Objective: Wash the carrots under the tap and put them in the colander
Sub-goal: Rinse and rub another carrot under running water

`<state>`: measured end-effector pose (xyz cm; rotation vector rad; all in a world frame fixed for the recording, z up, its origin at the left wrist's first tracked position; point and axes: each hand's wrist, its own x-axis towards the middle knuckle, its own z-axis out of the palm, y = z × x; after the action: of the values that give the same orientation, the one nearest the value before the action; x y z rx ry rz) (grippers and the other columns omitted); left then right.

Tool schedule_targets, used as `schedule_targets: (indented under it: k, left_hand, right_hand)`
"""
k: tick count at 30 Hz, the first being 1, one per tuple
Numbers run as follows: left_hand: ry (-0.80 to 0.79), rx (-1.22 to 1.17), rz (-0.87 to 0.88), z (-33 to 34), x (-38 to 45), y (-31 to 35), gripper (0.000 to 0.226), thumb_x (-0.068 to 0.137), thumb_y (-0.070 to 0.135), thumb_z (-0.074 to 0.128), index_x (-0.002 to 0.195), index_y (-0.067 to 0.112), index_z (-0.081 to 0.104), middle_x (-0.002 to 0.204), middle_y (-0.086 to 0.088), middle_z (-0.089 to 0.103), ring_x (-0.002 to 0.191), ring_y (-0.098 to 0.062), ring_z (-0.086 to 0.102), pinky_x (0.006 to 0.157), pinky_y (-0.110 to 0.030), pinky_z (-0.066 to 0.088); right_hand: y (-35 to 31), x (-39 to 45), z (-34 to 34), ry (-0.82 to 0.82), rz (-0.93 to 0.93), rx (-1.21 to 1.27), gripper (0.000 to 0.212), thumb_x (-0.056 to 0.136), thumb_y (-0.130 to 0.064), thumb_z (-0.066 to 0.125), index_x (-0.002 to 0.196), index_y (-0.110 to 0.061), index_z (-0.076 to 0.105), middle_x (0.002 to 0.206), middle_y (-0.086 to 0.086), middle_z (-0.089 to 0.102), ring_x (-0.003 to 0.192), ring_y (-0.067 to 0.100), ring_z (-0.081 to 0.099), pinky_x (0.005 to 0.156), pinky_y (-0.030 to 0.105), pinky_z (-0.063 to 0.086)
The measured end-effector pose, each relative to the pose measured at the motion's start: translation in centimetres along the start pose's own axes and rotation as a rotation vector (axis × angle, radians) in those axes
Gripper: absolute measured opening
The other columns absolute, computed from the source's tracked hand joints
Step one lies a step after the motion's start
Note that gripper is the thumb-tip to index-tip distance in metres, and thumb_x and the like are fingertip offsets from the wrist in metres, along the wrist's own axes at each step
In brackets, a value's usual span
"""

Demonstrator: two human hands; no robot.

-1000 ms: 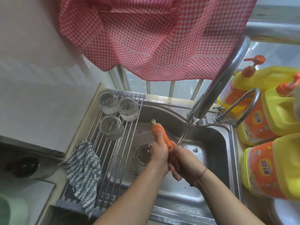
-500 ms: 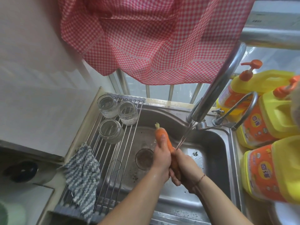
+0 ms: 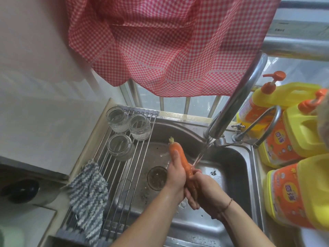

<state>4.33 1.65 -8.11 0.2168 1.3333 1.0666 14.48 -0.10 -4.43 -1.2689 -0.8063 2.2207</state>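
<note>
An orange carrot [image 3: 179,154] with a short green stub points up and away over the steel sink [image 3: 231,163]. My left hand [image 3: 175,172] grips its upper middle from the left. My right hand [image 3: 204,188] wraps its lower end, which is hidden in my fingers. A thin stream of water runs from the chrome tap [image 3: 236,98] and lands on the carrot just above my right hand. No colander is in view.
A roll-up wire rack [image 3: 124,168] covers the sink's left part, carrying three upturned glasses [image 3: 119,147] and a blue-white striped cloth [image 3: 89,195]. Three yellow detergent jugs [image 3: 292,196] stand at the right. A red checked curtain [image 3: 169,41] hangs above. The drain [image 3: 156,177] lies left of my hands.
Both hands stay on the carrot under the stream; the grip has shifted slightly along it, and the view has tilted a little.
</note>
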Motion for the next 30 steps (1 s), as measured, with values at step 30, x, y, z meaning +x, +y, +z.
schedule_targets:
  k: [30]
  left_hand:
    - [0.069,-0.101,0.010,0.6,-0.2,0.8,0.039,0.103,0.038,0.043,0.101,0.000,0.050,0.077,-0.017,0.055,0.066,-0.029,0.060,0.060,-0.036,0.053]
  right_hand:
    - [-0.2,0.0,1.2,0.280,-0.007,-0.238,0.049,0.100,-0.050,0.034,0.094,-0.009,0.060,0.047,-0.005,0.038,0.036,0.009,0.028,0.037,0.019,0.022]
